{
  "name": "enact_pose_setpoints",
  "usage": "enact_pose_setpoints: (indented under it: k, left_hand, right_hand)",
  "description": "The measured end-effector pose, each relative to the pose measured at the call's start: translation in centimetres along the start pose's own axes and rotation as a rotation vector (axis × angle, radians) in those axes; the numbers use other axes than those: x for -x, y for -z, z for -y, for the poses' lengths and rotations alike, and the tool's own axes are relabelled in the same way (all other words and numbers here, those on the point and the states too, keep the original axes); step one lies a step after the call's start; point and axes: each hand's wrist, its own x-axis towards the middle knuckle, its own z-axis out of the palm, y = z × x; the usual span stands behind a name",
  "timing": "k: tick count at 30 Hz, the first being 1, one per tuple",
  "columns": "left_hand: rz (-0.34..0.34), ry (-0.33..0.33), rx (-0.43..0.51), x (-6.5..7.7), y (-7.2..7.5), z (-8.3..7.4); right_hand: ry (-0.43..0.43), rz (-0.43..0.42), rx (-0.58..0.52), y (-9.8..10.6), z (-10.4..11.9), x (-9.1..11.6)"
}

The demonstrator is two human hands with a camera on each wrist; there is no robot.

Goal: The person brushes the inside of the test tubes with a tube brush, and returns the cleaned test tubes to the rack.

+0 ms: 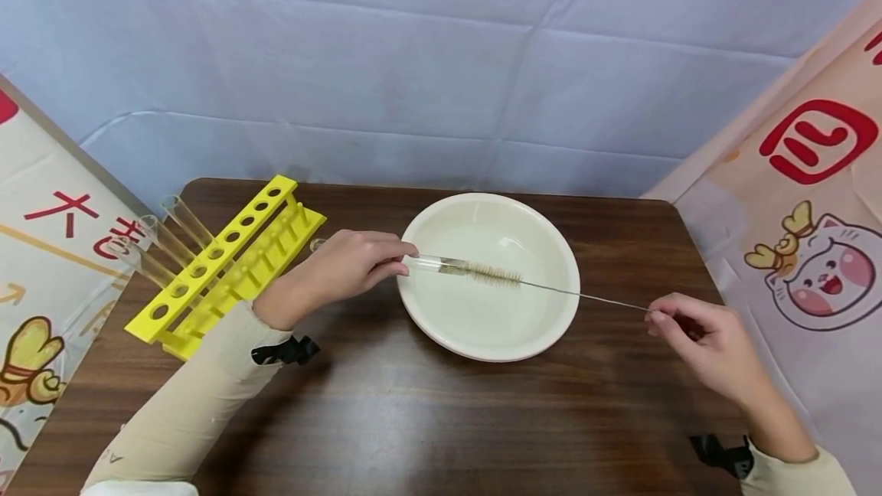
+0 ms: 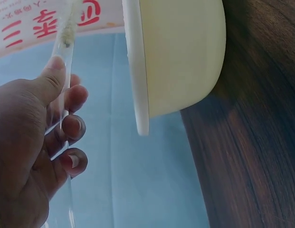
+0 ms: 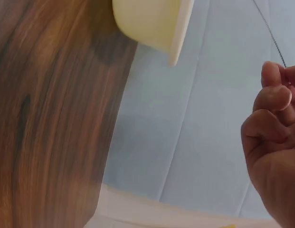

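My left hand [image 1: 351, 265] grips a clear glass test tube [image 1: 426, 262], which lies nearly level with its mouth over the white basin [image 1: 488, 350]. In the left wrist view the thumb and curled fingers wrap round the test tube [image 2: 67, 57]. A test tube brush [image 1: 496, 275] has tan bristles, partly inside the tube's mouth and partly outside it. Its thin twisted wire runs right, past the basin's rim. At the wire's end my right hand [image 1: 710, 339] pinches it between thumb and forefinger; the right wrist view shows the wire [image 3: 271, 31] entering the fingertips.
On the left of the brown wooden table [image 1: 413, 419] stands a yellow test tube rack [image 1: 237, 266]. Several glass test tubes [image 1: 182, 220] lean in its holes. A pale blue cloth [image 1: 413, 75] hangs behind the table, with printed cloths at both sides.
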Motion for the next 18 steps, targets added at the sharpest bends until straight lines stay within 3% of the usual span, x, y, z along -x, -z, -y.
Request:
enact_pose_setpoints:
  k: [11,18]
  left_hand:
    - [0.005,0.025,0.019,0.46,0.14,0.49]
    - [0.009,0.009,0.022,0.17,0.2,0.22]
  right_hand:
    - [0.35,-0.185,0.304,-0.66,0.58,-0.93]
    - [0.329,-0.223,0.35,-0.56,0.23,-0.58]
